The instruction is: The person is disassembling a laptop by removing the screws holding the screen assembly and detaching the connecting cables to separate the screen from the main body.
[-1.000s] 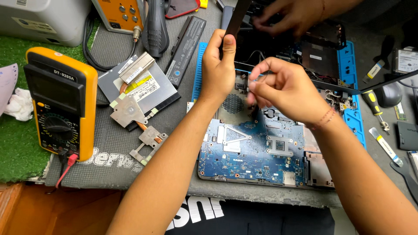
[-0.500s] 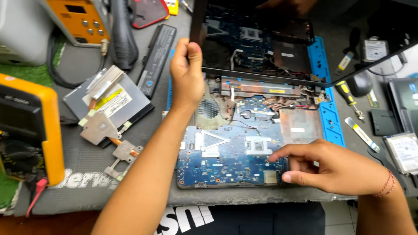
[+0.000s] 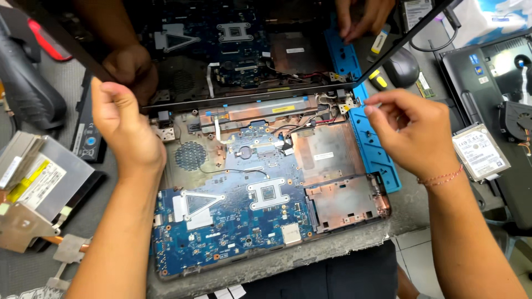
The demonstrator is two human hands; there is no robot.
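Note:
An opened laptop base (image 3: 343, 213) lies in front of me with its blue motherboard (image 3: 233, 221) bare. Its glossy screen lid (image 3: 249, 50) stands tilted over the back and mirrors the board and my hands. My left hand (image 3: 124, 130) grips the lid's left edge just above the left hinge. My right hand (image 3: 413, 133) hovers at the right hinge (image 3: 349, 102) with thumb and fingertips pinched together. Whether anything small sits between them is too fine to see.
A blue mat (image 3: 377, 160) lies under the laptop's right side. An optical drive (image 3: 50, 177), a copper heat sink (image 3: 25, 230) and a black battery (image 3: 88, 141) lie at the left. A mouse (image 3: 402, 66), a hard drive (image 3: 479, 152) and a fan (image 3: 518, 119) lie at the right.
My right hand has risen from the front right corner of the base to the right hinge. The view has moved in closer, and my left hand stays on the lid's left edge.

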